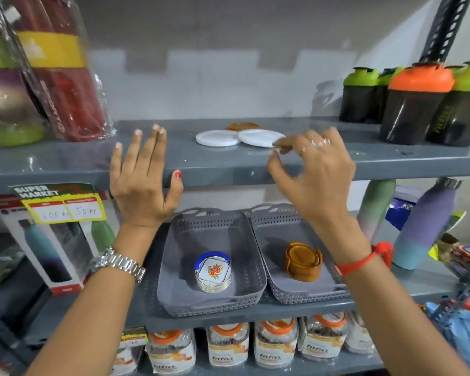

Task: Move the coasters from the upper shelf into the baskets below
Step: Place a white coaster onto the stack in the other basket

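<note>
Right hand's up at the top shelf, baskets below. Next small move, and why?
Probably close the right hand on the nearest white coaster: its curled fingers sit at that coaster's edge, apparently empty. Two white coasters and an orange one remain on the upper shelf.

Bare upper shelf (174, 156) between wrapped bottles (65, 77) and shakers (415, 104)

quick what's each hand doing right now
Left hand: open, empty, fingers spread against the upper shelf edge.
Right hand: fingers curled, pinching nothing, beside the white coasters.
</note>
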Demonstrator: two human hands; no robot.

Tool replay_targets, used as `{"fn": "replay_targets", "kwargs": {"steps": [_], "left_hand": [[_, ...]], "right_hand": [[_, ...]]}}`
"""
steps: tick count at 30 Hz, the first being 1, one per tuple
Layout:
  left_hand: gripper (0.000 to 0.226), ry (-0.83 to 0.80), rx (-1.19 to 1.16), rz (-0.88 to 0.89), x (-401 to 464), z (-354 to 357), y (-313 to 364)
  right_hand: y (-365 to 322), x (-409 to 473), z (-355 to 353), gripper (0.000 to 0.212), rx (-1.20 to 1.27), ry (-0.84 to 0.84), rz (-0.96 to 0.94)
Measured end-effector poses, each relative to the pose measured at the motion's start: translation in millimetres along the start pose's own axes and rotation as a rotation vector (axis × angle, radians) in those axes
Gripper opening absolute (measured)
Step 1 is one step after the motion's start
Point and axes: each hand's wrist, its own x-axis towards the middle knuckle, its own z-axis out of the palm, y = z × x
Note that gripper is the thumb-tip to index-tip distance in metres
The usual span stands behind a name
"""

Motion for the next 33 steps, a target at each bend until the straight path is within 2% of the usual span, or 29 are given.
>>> {"fn": "replay_targets", "kwargs": {"steps": [1,4,7,9,15,18,23,27,33], "left_hand": [[0.059,-0.007,-0.004,-0.001,0.3,-0.7,0.2],[0.059,-0.015,-0.018,-0.006,2.4,-2.9,0.4],[0.059,-0.030,-0.017,-0.003,3.7,-5.4,0.9],[0.059,-0.042,-0.027,-0.004,2.8,-6.1,1.4],[0.059,-0.068,-0.057,-0.019,4.3,-7.9,1.3],[0.058,-0.068,-0.067,-0.024,4.3,-8.6,2.0],[0.057,-0.064,-0.079,-0.026,4.6,-8.4,2.3],[0.057,-0.056,-0.078,-0.041,4.4,-7.5,2.5],[0.056,-0.056,-0.081,-0.029,5.1,-8.2,2.0]], "right_hand": [[0.1,15.5,5.8,0.032,-0.073,-0.114,0.059],[16.1,54.0,33.2,0.069,-0.247,-0.596,0.178],[30.7,68.2,55.2,0.083,-0.363,-0.917,0.215],[37.7,68.7,64.8,0.087,-0.345,-0.995,0.279],[41.7,67.4,71.6,0.086,-0.231,-1.062,0.432],[40.4,68.0,71.7,0.098,-0.206,-1.037,0.473],[29.0,63.0,68.7,0.108,-0.227,-0.891,0.463],[6.2,55.8,58.0,0.103,-0.257,-0.588,0.333],[-34.2,41.4,31.7,0.103,-0.093,-0.121,0.237]]}}
